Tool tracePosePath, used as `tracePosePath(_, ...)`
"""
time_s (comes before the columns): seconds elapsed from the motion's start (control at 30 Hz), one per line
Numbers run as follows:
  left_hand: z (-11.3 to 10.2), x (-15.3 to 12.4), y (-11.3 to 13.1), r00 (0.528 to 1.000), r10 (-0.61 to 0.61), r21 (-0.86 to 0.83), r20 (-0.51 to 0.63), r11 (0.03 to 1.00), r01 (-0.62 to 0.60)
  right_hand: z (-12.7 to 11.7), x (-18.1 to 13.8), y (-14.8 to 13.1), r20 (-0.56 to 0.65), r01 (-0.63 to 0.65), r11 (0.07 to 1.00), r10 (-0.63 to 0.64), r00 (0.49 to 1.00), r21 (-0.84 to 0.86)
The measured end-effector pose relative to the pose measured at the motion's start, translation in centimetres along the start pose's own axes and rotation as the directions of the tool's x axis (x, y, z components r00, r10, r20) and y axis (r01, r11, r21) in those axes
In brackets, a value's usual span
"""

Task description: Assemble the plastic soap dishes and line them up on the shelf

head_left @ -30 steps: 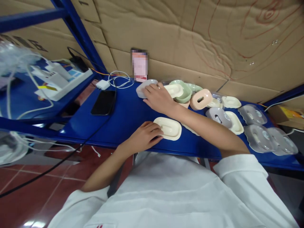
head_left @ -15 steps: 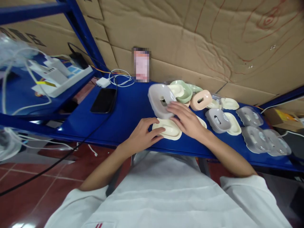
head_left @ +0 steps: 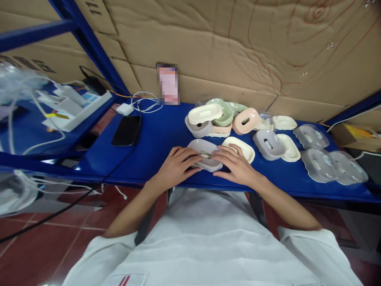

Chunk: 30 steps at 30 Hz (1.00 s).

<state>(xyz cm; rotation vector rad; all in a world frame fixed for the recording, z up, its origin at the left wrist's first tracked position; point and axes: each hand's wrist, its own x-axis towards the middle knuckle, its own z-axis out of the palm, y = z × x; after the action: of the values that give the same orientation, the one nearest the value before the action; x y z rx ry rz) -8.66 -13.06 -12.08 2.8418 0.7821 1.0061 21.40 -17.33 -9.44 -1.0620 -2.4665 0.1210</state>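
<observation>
Atop the blue table, left fingers and right fingers grip opposite ends of a grey dish.

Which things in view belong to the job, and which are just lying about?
Likely the job:
- grey dish between left hand and right hand
- cream tray beside it
- peach dish
- green dish

Likely just lying about:
- black phone
- white charger
- power strip

We note a black phone lying flat, a second phone against cardboard, a white charger, a power strip.
</observation>
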Motion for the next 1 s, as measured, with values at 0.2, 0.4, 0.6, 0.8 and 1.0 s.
tracePosePath(0.2, -0.1, 0.0, 0.1, 0.999, 0.008, -0.015, 0.036, 1.0, -0.008, -0.2, -0.1, 0.7, -0.089, 0.02, 1.0, -0.019, 0.996, 0.018)
tracePosePath(0.4, 0.2, 0.0, 0.0, 0.998, 0.049, -0.079, 0.037, 0.996, -0.046, 0.2, -0.1, 1.4, -0.055, 0.035, 0.999, -0.036, 0.998, -0.014)
tracePosePath(0.6, 0.3, 0.0, 0.1, 0.999, 0.036, -0.086, 0.031, 0.996, -0.033, -1.0, 0.4, 1.6, 0.031, 0.083, 0.994, -0.081, 0.996, -0.077)
tracePosePath(0.8, 0.2, 0.0, 0.2, 0.996, -0.005, -0.104, 0.088, 0.994, 0.014, -6.0, 9.0, 6.6, -0.136, -0.086, 0.974, 0.058, 0.989, -0.21)
tracePosePath(1.0, 0.3, 0.0, 0.2, 0.996, -0.007, -0.124, 0.091, 0.992, 0.018, -6.2, 19.0, 14.8, 0.047, -0.197, 0.958, 0.211, 0.976, -0.209)
